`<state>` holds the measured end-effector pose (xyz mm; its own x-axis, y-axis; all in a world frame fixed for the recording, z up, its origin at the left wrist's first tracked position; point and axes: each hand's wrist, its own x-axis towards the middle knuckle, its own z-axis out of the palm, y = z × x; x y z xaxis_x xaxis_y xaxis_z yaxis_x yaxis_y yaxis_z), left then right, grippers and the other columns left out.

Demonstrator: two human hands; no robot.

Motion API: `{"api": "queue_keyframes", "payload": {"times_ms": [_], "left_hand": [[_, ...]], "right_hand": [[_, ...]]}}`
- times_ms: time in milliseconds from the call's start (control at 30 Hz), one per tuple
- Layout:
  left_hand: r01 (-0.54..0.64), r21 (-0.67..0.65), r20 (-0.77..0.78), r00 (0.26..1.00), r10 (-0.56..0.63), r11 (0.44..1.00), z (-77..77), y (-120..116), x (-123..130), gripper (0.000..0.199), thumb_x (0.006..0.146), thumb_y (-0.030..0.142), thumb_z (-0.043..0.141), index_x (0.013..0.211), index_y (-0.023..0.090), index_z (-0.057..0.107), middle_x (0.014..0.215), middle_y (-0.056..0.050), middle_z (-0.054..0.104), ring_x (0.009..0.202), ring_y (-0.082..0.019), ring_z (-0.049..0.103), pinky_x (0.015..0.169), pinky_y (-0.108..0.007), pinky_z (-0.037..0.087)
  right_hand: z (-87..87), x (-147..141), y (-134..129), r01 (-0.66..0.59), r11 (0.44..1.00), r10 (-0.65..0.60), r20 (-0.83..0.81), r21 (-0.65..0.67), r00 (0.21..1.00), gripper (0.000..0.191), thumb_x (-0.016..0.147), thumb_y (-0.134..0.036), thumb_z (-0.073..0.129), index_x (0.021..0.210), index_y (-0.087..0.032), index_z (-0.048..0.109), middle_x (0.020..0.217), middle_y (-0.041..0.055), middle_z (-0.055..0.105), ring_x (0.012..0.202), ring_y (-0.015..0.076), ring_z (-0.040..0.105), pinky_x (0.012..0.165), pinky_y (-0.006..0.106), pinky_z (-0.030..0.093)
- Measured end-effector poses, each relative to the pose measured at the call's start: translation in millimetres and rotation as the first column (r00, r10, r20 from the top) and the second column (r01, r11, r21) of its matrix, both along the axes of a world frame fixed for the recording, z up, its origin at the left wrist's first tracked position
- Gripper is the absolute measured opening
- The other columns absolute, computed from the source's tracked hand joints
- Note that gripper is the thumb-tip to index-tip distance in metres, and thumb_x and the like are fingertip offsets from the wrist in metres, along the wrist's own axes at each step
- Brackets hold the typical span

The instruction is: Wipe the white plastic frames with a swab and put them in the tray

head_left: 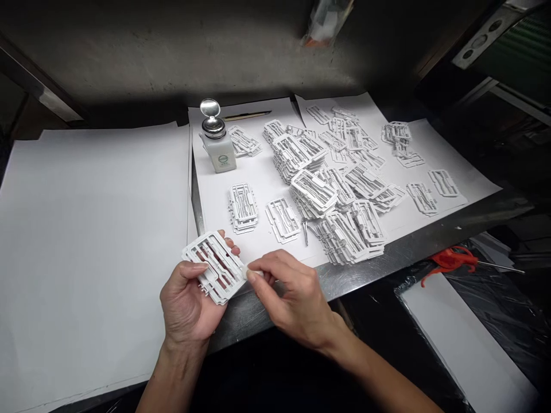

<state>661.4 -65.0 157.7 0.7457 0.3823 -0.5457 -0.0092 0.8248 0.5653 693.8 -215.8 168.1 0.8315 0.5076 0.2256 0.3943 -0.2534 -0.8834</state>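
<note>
Left hand (191,301): fingers gripping white slotted frames (215,267). Right hand (297,295): fingers pinching white pad (247,272) at frames' right edge.

Brightly lit white paper (94,241) in dark surroundings, seen in a wide, bowed view

We see light falling from above onto the paper, with soft shadows under the white frames (295,152), a sharp glint on the bottle's metal lid (210,108) and glare along the steel edge (353,278); the corners sink into near black, and the outer areas look stretched and slightly soft
</note>
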Motion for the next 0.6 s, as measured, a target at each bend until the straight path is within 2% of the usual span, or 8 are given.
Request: {"api": "queue_keyframes", "payload": {"times_ms": [167, 300, 433, 533, 600], "left_hand": [[-0.014, 0.007, 0.003, 1.000, 0.014, 1.000, 0.5, 1, 0, 0.040, 0.062, 0.012, 0.052, 0.097, 0.007, 0.069, 0.087, -0.011, 0.070, 0.080, -0.021, 0.066, 0.076, -0.030, 0.055], [-0.004, 0.021, -0.020, 1.000, 0.005, 1.000, 1.2, 2, 0, 0.040, 0.062, 0.012, 0.051, 0.098, 0.008, 0.069, 0.087, -0.011, 0.070, 0.081, -0.021, 0.066, 0.075, -0.030, 0.055], [-0.005, 0.037, -0.014, 1.000, 0.005, 0.999, 1.3, 0, -1, 0.037, 0.063, 0.012, 0.051, 0.094, 0.008, 0.069, 0.087, -0.011, 0.070, 0.081, -0.021, 0.066, 0.075, -0.029, 0.054], [0.001, 0.033, -0.008, 1.000, -0.001, 0.999, 1.3, -2, -1, 0.036, 0.064, 0.012, 0.052, 0.095, 0.009, 0.069, 0.087, -0.010, 0.070, 0.083, -0.021, 0.066, 0.075, -0.030, 0.054], [0.006, 0.030, -0.010, 1.000, -0.005, 1.000, 1.2, -3, -1, 0.035, 0.064, 0.013, 0.053, 0.095, 0.009, 0.069, 0.087, -0.010, 0.071, 0.083, -0.020, 0.066, 0.075, -0.030, 0.054]], "right_hand": [[-5.3, -4, -4, -0.030, 0.997, 0.023, -0.092, -0.077, 0.996, 0.012, 0.084, -0.010, 0.054, 0.087, -0.012, 0.066, 0.074, 0.0022, 0.055, 0.061, 0.0098, 0.051, 0.058, 0.022, 0.043], [-4.5, -5, -10, 0.005, 0.999, -0.010, -0.102, -0.048, 0.995, 0.012, 0.085, -0.012, 0.055, 0.091, -0.013, 0.065, 0.077, 0.0022, 0.056, 0.063, 0.0098, 0.051, 0.060, 0.022, 0.044], [-0.4, -7, -6, 0.014, 1.000, -0.015, -0.089, -0.014, 0.996, 0.011, 0.084, -0.012, 0.056, 0.091, -0.013, 0.065, 0.077, 0.0028, 0.058, 0.063, 0.0100, 0.051, 0.061, 0.022, 0.044], [0.0, -13, 3, -0.006, 0.999, 0.008, -0.070, 0.036, 0.997, 0.012, 0.084, -0.011, 0.056, 0.092, -0.011, 0.065, 0.080, 0.0048, 0.059, 0.065, 0.0102, 0.053, 0.063, 0.022, 0.045], [-1.6, -17, 8, -0.062, 0.995, 0.065, -0.045, 0.075, 0.997, 0.014, 0.083, -0.010, 0.055, 0.093, -0.008, 0.065, 0.081, 0.0066, 0.059, 0.070, 0.0116, 0.055, 0.065, 0.022, 0.046]]}}
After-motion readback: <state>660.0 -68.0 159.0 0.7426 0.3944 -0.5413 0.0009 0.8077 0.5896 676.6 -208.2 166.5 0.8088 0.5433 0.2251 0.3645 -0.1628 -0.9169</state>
